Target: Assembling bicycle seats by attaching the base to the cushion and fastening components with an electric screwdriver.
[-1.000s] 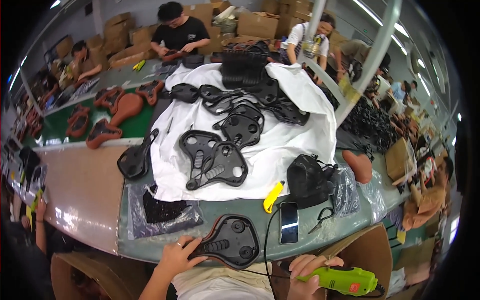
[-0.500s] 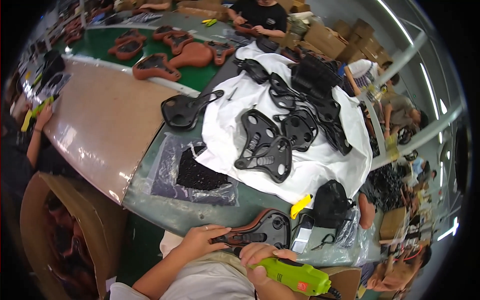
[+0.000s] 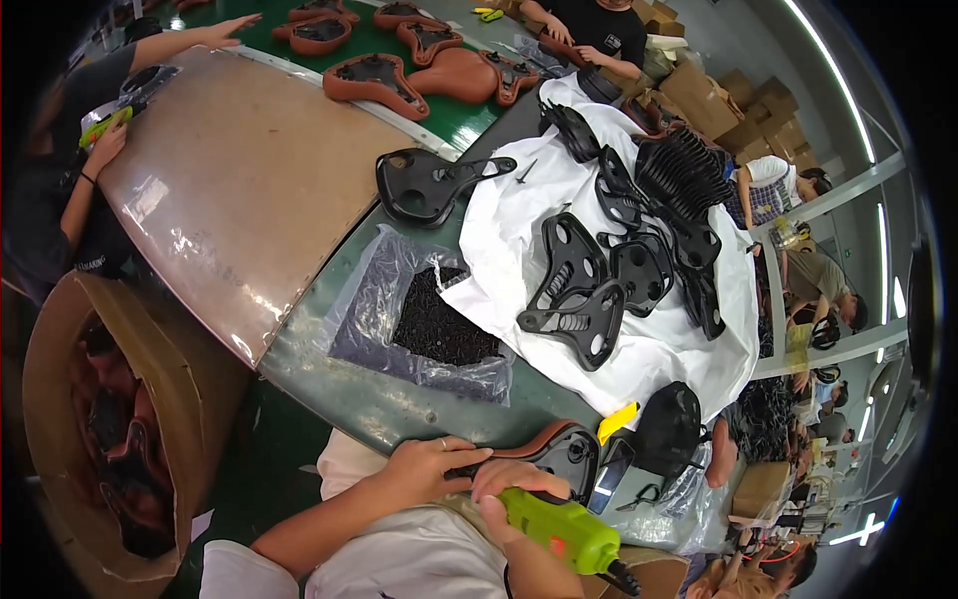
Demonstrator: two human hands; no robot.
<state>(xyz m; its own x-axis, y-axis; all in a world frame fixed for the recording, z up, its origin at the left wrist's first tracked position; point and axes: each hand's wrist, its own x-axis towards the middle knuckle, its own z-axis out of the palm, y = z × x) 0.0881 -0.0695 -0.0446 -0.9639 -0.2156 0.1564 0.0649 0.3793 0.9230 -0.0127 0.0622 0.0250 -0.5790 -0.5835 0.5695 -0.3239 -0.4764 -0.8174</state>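
My left hand (image 3: 431,466) grips the edge of a bicycle saddle (image 3: 555,451) with a brown cover and black underside, held at the table's near edge against my lap. My right hand (image 3: 511,489) is wrapped around a bright green power screwdriver (image 3: 564,531) and rests just beside the saddle. The tool's tip is hidden behind my hands.
A clear bag of small black parts (image 3: 431,324) lies on the green table. A white sheet (image 3: 659,349) carries several black saddle bases (image 3: 581,319). A black saddle (image 3: 429,185) lies by a brown board (image 3: 239,170). An open carton (image 3: 110,439) stands at my left. Other workers sit around.
The view has swung left and down. The saddle has come closer to my lap, and my right hand with the green tool has moved in next to my left hand.
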